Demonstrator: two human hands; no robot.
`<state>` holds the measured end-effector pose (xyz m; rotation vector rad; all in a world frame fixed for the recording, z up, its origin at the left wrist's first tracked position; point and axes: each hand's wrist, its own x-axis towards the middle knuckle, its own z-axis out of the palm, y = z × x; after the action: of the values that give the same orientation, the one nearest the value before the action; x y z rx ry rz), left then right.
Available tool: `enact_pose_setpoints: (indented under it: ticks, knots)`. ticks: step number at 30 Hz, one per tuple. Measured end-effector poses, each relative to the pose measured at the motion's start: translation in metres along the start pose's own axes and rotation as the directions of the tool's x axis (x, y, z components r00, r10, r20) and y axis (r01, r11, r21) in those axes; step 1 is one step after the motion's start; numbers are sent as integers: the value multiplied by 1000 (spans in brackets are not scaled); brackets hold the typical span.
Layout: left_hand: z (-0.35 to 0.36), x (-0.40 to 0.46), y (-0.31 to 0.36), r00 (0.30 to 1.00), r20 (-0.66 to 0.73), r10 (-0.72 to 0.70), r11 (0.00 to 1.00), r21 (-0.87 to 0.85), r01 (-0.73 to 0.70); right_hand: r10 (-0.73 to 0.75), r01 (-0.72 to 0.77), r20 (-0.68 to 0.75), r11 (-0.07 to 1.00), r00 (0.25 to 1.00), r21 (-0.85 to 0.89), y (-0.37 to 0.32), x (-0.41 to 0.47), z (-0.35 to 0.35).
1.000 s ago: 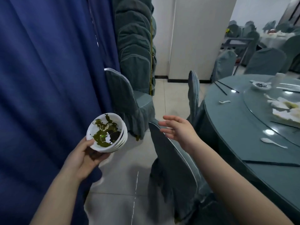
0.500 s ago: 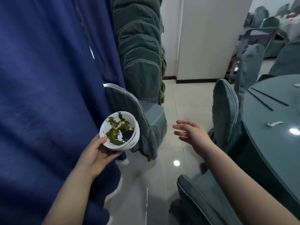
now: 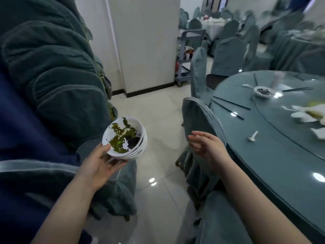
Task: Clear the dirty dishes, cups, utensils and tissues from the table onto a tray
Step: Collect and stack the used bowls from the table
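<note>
The left hand (image 3: 98,164) grips a stack of white bowls (image 3: 125,138) from below, thumb on the near rim, fingers curled under the base; the top bowl is smeared with dark green leftovers and tilts toward the person. At 3 o'clock from the stack, well apart from it, the right hand (image 3: 205,147) hangs in the air with fingers loosely extended, holding nothing, just above a covered chair (image 3: 198,117). Farther toward 3 o'clock lies the round worktop (image 3: 263,155), carrying a white spoon (image 3: 253,135), black chopsticks (image 3: 228,108), a small dish of dark scraps (image 3: 264,91) and crumpled tissues (image 3: 302,115). At 12 o'clock, beyond the tiled floor (image 3: 158,120), a grey service cart (image 3: 186,55) stands beside a white wall. Stacked chair covers (image 3: 52,76) fill the 10 o'clock side.
</note>
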<state>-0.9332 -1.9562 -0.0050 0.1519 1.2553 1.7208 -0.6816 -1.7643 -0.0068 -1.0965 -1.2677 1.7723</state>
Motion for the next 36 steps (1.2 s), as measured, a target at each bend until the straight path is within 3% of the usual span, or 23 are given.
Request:
enact_pose_setpoints:
  ticks: [3,8,14,22,27,31,36]
  knots:
    - [31,70,27,991,118,-60,997,51,55,-37,49,-142,995,989,88,-11,34,-11]
    - [103,173,46,968,194,-158,985,99,141,-61,91,-341,993,938,73,-38,86,-40]
    - [192,302,64,930,309,-199,976,143,162,-75,131,-439,987,895,98,-77,209,-76]
    - [309,449,73,911,339,-236,962,214,170,14,27,-409,995,912,95,-118,378,-101]
    - [358,530,64,871,372,-321,933,284,223,85,-81,-305,996,949,23,-135,458,-80]
    - [397,598,56,814,431,-389,887,415,204,177,-208,-224,970,958,-123,-146,518,-60]
    - [445,686,62,674,542,-501,825,535,183,157,-250,-361,941,919,-227,-153,585,-53]
